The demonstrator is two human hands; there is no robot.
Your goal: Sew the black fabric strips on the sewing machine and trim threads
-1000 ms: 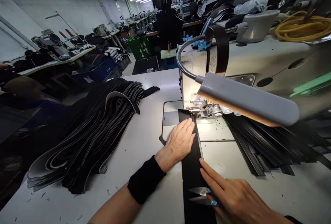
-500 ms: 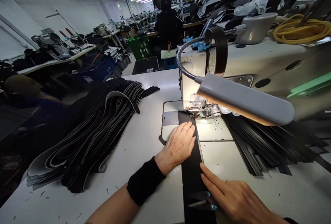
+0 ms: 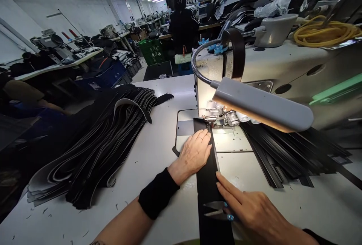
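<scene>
A long black strip (image 3: 207,184) runs from the lower edge up to the presser foot of a sewing machine (image 3: 217,118). My left hand (image 3: 195,152), with a ring and a black wristband, lies flat on the strip just before the foot, fingers side by side. Lower right, my right hand (image 3: 246,203) has its fingertips on the strip's right edge. Small scissors (image 3: 215,210) with open blades stick out from under that hand over the strip; their handles are hidden in the palm.
A heap of black strips (image 3: 110,135) lies on the left, thinner dark strips (image 3: 283,150) on the right. A grey lamp (image 3: 263,105) hangs over the machine bed. A person (image 3: 182,22) sits farther back.
The whole view has shifted slightly. Both hands keep nearly the same places on the strip, and the scissors show more clearly beside my right hand.
</scene>
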